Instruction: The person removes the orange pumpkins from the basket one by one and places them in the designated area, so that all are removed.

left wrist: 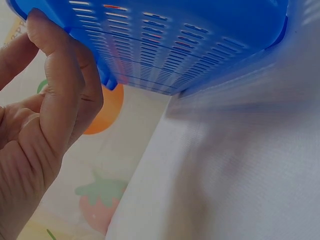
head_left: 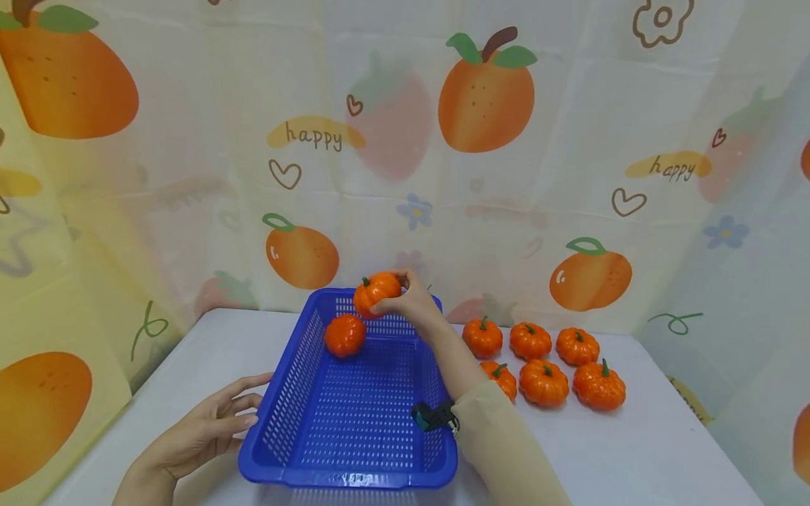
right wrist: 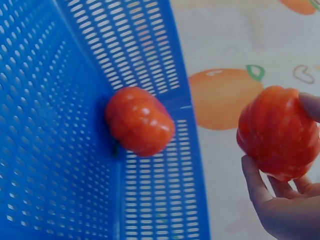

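Observation:
A small orange pumpkin (head_left: 377, 294) with a dark green stem is gripped between the thumb and fingers of my right hand (head_left: 418, 303), above the far end of a blue plastic basket (head_left: 346, 479). Another pumpkin (right wrist: 140, 121) lies on its side in the basket's far left corner. My left hand (head_left: 209, 427) is beside the basket's left wall, its fingers loosely bent and holding nothing. In the left wrist view a fingertip (left wrist: 37, 20) is right at the basket's rim.
To the basket's right, several more pumpkins (head_left: 544, 383) sit in two rows on the white table (head_left: 658, 450); my right forearm partly covers one. A fruit-print curtain (head_left: 405, 176) hangs behind the table. A black strap (head_left: 436, 416) is on my right wrist.

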`<action>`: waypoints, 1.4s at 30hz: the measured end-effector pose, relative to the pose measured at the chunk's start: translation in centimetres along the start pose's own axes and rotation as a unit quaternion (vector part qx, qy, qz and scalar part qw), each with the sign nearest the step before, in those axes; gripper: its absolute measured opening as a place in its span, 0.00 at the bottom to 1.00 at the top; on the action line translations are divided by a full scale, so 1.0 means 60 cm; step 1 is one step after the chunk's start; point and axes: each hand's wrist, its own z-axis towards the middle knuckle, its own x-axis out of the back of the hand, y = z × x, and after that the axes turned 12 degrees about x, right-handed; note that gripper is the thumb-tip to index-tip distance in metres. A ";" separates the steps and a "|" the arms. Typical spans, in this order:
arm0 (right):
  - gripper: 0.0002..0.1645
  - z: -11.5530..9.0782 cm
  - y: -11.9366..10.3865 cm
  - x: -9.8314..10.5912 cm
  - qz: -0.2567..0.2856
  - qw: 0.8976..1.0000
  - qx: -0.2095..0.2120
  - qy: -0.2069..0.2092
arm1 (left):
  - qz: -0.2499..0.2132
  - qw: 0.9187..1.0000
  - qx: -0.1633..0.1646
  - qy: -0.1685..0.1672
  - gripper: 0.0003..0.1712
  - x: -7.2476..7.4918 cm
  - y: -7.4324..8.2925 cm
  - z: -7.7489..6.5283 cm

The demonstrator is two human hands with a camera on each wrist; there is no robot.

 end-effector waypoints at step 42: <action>0.45 -0.224 -0.054 0.289 -0.074 0.986 0.108 -0.099 | 0.002 1.000 0.008 -0.015 0.32 0.004 0.004 0.001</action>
